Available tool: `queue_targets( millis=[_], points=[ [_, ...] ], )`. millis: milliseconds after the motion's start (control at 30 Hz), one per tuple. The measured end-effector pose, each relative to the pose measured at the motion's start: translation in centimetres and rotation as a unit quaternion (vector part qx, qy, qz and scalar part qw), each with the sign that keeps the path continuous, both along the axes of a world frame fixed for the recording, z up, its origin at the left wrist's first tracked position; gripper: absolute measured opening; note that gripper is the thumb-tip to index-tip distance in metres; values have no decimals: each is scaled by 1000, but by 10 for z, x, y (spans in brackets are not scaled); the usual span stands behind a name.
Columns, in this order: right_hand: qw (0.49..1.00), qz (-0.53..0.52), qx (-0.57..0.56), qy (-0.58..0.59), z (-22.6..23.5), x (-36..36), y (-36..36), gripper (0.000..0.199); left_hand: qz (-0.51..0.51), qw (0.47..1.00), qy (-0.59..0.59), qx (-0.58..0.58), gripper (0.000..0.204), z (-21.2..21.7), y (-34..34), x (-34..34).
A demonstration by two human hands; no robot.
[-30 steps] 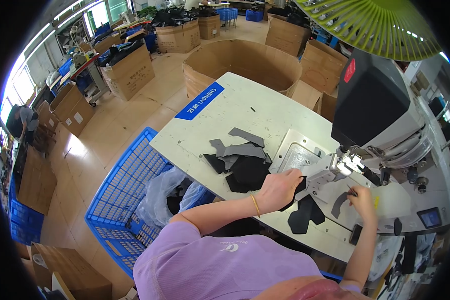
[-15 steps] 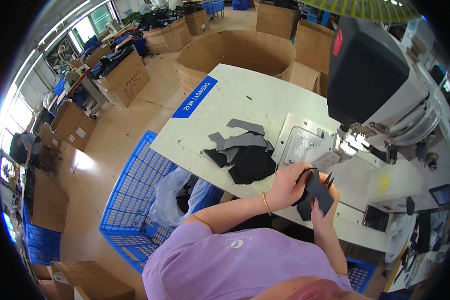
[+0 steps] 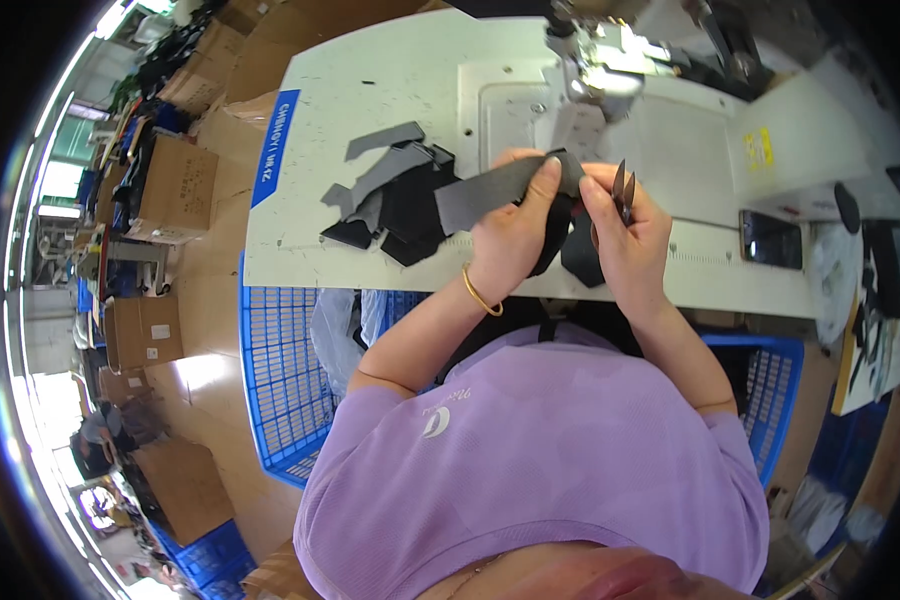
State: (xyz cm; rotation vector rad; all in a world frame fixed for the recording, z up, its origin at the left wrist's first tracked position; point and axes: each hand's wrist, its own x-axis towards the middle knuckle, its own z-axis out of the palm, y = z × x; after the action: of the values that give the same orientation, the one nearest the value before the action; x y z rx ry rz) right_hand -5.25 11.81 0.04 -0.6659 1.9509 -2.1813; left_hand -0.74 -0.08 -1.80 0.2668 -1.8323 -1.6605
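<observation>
My left hand (image 3: 512,228) is closed on a grey fabric strip (image 3: 480,195), its thumb pressed on top and the strip's free end pointing left. My right hand (image 3: 625,235) pinches the strip's other end, or the black fabric joined to it; which one I cannot tell. Small thread snips (image 3: 625,188) are tucked in that same hand, blades pointing up and apart. Dark fabric (image 3: 582,255) hangs below and between both hands. To the left on the white table lies a loose pile of black and grey cut pieces (image 3: 410,205).
Just beyond my hands stands the sewing machine head (image 3: 595,85). A dark phone (image 3: 770,238) lies at the table's right. Blue plastic baskets (image 3: 288,385) stand beneath the front edge on both sides. Cardboard boxes (image 3: 175,185) line the floor at left.
The view has turned and tipped down toward the table's front. My hands have parted slightly, and the grey strip, earlier hanging near my right hand, now stretches leftward over my left hand.
</observation>
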Motion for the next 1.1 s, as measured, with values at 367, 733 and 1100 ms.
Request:
queue_targets(
  millis=[367,733,1100],
  points=[
    [1000,-21,2,11,-8,-8,19,10,-68,992,7,109,14,1,13,-3],
    [999,-10,-34,-27,-12,-9,21,10,-49,996,5,80,14,2,13,-4],
    [991,58,-53,-107,-10,-3,32,21,-22,998,9,57,15,4,14,-4]
  ],
)
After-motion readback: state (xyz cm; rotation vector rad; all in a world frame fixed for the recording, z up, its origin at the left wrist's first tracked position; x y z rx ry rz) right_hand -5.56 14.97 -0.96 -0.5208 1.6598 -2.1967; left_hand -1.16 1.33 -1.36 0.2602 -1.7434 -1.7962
